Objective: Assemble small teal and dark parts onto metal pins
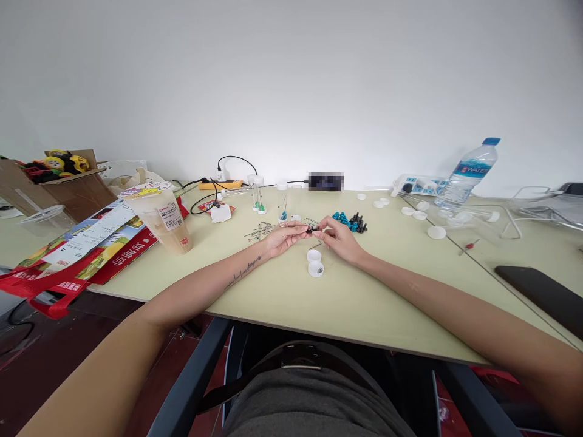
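Note:
Over the middle of the table, my left hand [288, 237] and my right hand [339, 238] meet at a small black part [312, 229], pinched from both sides. Its exact kind is too small to make out. Just below them stand two white round caps [314, 269], the nearer one with tiny dark pieces in it. Beyond my right hand lies a pile of blue and black small parts [350, 222]. Several thin metal pins [262, 230] are spread left of my left hand. A bent metal rod [315, 246] lies under my hands.
Left are a tilted drink cup [166, 221], a red bag [122, 255] and a cardboard box [75, 188]. Clear tubes [257, 194] stand behind. Right are a water bottle [469, 173], a power strip [421, 184], loose white caps [436, 232] and a dark phone-like slab [542, 291].

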The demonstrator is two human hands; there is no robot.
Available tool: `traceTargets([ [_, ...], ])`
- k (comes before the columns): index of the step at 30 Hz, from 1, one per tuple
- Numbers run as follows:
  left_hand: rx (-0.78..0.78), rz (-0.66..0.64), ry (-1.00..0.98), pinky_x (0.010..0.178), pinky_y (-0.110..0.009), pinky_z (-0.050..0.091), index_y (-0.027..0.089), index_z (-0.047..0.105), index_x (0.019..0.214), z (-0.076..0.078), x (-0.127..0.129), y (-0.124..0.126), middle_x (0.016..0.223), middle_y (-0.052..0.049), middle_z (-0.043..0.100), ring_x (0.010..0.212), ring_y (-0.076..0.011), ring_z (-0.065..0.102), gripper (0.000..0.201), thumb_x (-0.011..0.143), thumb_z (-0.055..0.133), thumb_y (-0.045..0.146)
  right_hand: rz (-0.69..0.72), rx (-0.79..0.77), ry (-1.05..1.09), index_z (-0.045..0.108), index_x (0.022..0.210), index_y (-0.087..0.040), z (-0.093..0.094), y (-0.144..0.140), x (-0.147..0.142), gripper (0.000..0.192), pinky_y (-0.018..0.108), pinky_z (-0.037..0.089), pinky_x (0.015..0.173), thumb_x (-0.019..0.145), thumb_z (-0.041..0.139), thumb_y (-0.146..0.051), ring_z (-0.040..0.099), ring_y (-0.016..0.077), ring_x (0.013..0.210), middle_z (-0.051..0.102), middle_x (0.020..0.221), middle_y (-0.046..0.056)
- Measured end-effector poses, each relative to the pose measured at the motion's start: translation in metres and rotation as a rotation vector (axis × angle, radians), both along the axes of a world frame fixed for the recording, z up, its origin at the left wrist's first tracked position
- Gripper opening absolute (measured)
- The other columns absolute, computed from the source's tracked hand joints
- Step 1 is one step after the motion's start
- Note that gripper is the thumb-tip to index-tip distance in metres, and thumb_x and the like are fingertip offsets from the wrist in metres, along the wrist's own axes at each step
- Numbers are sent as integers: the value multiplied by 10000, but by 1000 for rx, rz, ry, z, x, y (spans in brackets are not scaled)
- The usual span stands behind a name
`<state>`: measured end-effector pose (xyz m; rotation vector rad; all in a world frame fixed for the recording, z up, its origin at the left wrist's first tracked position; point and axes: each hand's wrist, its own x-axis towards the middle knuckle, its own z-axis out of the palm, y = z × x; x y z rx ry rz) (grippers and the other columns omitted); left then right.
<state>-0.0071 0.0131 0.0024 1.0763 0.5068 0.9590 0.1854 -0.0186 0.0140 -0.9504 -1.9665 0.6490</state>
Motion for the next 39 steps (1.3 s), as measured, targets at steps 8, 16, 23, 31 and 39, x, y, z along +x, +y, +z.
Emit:
traceTargets([
  [8,34,-17,-8,831,-204,477,85,664,851,-3,0,2,831,-54,678,786,-112,649,176,679,677,120,-5,21,-48,543,762,-195,1,1,2,309,250,330,523,832,465,-486,425,106,512,492,579,-28],
  [16,33,-23,-9,818,-206,483,81,663,851,-2,1,0,806,-52,676,785,-120,650,181,678,679,127,12,10,-36,514,735,-192,0,1,1,337,255,358,546,843,436,-501,453,109,543,542,663,-4],
  [23,8,6,0,836,-206,470,84,662,835,0,0,0,801,-48,677,754,-89,641,147,690,662,104,-15,21,-32,505,856,-207,2,-1,1,305,254,360,521,797,504,-506,444,104,523,557,745,0],
  [31,20,-7,9,856,-238,469,86,663,835,1,1,-2,831,-58,682,777,-110,647,154,682,670,104,7,-28,-58,534,694,-189,-2,3,0,477,280,383,588,889,272,-536,475,128,517,524,570,-3],
  [39,-8,14,-5,785,-182,486,75,653,845,1,0,0,786,-52,677,764,-103,651,151,695,656,96,-3,-1,-32,488,881,-213,0,1,0,281,252,372,537,822,479,-487,459,105,527,546,741,-11],
])
